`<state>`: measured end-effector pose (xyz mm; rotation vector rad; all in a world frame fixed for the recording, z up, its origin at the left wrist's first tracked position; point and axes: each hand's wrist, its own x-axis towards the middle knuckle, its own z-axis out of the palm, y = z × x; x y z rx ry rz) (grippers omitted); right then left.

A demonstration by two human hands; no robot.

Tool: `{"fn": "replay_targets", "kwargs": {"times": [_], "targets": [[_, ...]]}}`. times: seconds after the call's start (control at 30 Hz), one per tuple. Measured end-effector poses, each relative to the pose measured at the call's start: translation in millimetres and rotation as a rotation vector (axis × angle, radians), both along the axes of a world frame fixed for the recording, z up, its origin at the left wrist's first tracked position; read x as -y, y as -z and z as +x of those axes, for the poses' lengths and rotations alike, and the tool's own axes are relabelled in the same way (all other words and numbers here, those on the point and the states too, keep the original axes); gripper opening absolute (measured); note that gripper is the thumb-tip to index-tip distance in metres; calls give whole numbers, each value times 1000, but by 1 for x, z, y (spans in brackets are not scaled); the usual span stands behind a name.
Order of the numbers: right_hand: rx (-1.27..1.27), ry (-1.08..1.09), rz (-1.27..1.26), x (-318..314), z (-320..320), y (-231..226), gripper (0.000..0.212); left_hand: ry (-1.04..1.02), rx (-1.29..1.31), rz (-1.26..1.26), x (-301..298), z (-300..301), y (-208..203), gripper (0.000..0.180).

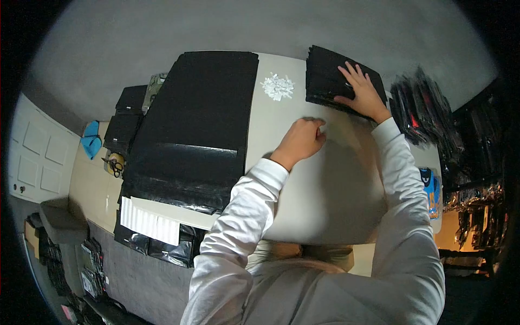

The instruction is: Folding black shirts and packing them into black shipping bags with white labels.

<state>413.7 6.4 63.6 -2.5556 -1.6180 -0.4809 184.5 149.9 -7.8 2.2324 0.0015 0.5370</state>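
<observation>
My right hand (pixel 364 96) lies with spread fingers on top of a stack of folded black garments (pixel 328 73) at the table's far right. Over the middle of the table, my left hand (pixel 301 142) is closed, its fingers curled and the index finger pointing right. Whatever may be in it is too small or hidden to make out. A heap of small white paper tags (pixel 278 86) sits beyond the left hand, between two black piles. To the left is a large flat pile of black garments (pixel 200 103) with a shiny plastic lower part.
A sheet of white labels (pixel 150 222) hangs by the near left edge. Scissors (pixel 115 165), a blue cloth (pixel 91 142) and folded black clothes (pixel 122 131) lie far left. On the right are bagged dark garments (pixel 425 108) and a blue package (pixel 429 192).
</observation>
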Motion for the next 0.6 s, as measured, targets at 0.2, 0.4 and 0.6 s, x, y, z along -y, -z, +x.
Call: {"fn": "replay_targets", "kwargs": {"times": [0.2,0.4,0.6], "targets": [[35,50,-55,2,0,2,86,16,7,62,1,1,-1,36],[192,-45,14,15,-10,24,48,13,59,112,3,1,4,34],[301,72,43,26,-11,40,32,-3,34,209,4,3,4,32]]}}
